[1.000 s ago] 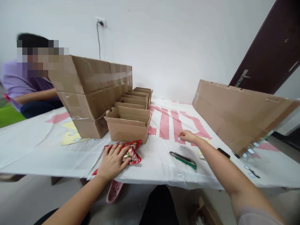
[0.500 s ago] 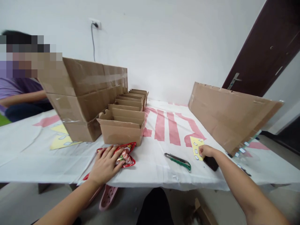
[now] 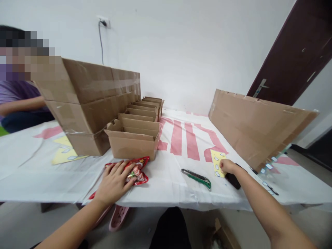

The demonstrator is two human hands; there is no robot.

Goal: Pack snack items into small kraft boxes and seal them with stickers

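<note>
My left hand [image 3: 116, 180] lies palm down with fingers spread over a red plastic packet of striped sweets [image 3: 141, 171], near the table's front edge. To the right, my right hand [image 3: 227, 166] is closed at the edge of a yellow sheet of white stickers [image 3: 216, 165]. Whether anything is pinched in its fingertips is hidden. Just beside that hand is a black phone-like object [image 3: 232, 180], partly covered by the wrist. A green box cutter [image 3: 197, 179] with its blade out rests on the cloth between my hands.
Open cardboard boxes [image 3: 133, 145] stand in a row behind the packet. Stacked taped cartons [image 3: 90, 110] rise at the left, with another yellow sheet [image 3: 66, 155] by them. A large cardboard panel [image 3: 254, 128] leans at the right. A person [image 3: 20, 98] sits beyond the cartons.
The view has shifted slightly. My right hand stays closed by the yellow sheet, and its fingertips have moved slightly up. The left hand remains flat on the packet.
</note>
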